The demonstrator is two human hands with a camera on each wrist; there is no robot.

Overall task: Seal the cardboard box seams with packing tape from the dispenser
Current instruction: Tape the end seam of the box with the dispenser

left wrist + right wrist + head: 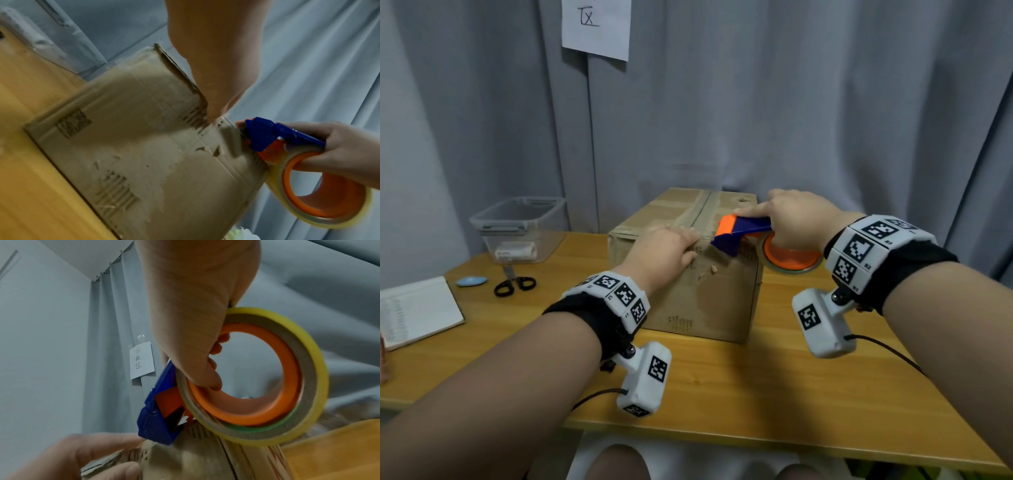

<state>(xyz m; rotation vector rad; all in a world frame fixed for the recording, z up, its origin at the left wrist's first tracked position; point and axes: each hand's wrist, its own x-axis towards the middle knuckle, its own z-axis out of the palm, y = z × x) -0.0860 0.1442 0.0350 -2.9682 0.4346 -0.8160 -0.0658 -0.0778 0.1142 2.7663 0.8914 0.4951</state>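
Tape dispenser (743, 233) at your box (688, 274) edge
Your right hand (794, 219) grips it; your left hand (664, 250) presses flat on the box top

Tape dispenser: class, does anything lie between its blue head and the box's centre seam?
Nothing visible does. The tape dispenser, gripped by the right hand, meets the cardboard box at its near top edge; the left hand presses beside it.

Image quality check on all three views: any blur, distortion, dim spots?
Head view: sharp, evenly lit, curtain and table edges bowed by the wide lens. Left wrist view: dim, cardboard box soft with motion smear, tape dispenser clearer. Right wrist view: tape roll rim smeared, left hand out of focus at close range.
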